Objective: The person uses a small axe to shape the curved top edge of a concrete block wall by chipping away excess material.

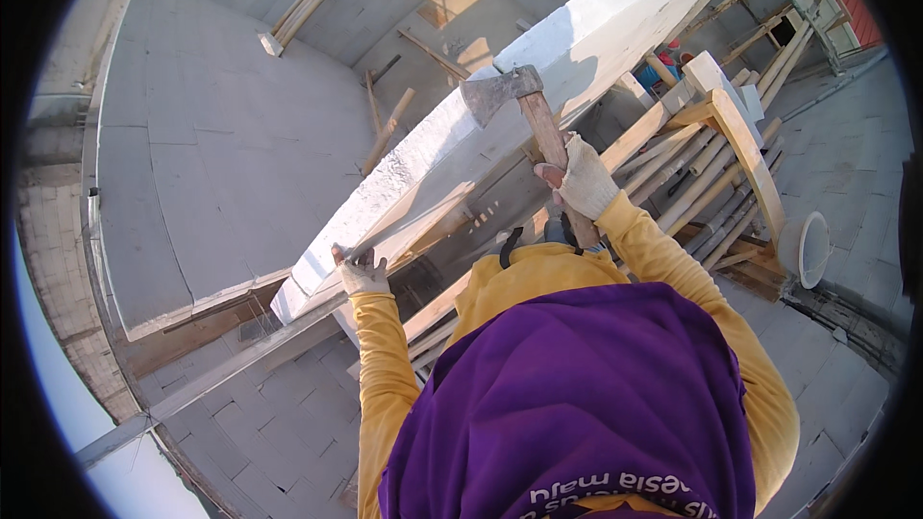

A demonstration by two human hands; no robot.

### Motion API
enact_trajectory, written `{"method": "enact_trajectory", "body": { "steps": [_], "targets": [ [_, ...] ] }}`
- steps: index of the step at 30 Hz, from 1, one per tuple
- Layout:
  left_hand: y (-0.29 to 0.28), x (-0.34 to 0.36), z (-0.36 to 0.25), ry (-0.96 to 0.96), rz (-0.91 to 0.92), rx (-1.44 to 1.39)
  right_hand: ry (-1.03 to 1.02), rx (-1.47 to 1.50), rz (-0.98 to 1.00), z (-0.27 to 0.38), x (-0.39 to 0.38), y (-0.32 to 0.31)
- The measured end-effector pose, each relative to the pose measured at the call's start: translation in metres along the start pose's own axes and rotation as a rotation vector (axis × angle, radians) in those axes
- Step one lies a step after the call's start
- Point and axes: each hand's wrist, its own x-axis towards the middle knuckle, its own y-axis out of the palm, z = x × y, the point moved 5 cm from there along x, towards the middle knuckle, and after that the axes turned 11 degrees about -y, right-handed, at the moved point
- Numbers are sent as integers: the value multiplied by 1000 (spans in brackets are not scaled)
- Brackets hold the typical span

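Note:
An axe (pixel 500 94) with a grey metal head and worn wooden handle is raised over the top edge of a long white block wall (pixel 404 163). My right hand (pixel 582 178), in an off-white fingerless glove, grips the handle below the head. My left hand (pixel 361 271), gloved the same way, is at the wall's lower left part, fingers bent against a narrow greyish edge; what exactly they grip is hard to make out. Both my forearms are in yellow sleeves, and purple cloth covers the lower middle of the view.
Bamboo poles and timber (pixel 711 173) lie right of the wall, beside a wooden frame (pixel 745 154) and white bucket (pixel 806 248). Grey block walls (pixel 221 135) and loose poles (pixel 389 130) are beyond, on the left. A long straight rail (pixel 207 384) crosses the lower left, near a drop-off.

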Motion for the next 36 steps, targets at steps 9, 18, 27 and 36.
{"method": "enact_trajectory", "body": {
  "steps": [9,18,27,36],
  "targets": [
    [4,-11,1,-9,-10,9,-11,-42,-49,-2,0,-2],
    [7,-11,-1,-33,37,44,49,305,-201,-3,19,-44],
    [10,-14,-2,-25,32,22,-571,-496,-37,-1,-1,25],
    [5,-3,7,7,-19,-16,61,207,-163,13,55,-46]
  ]
}}
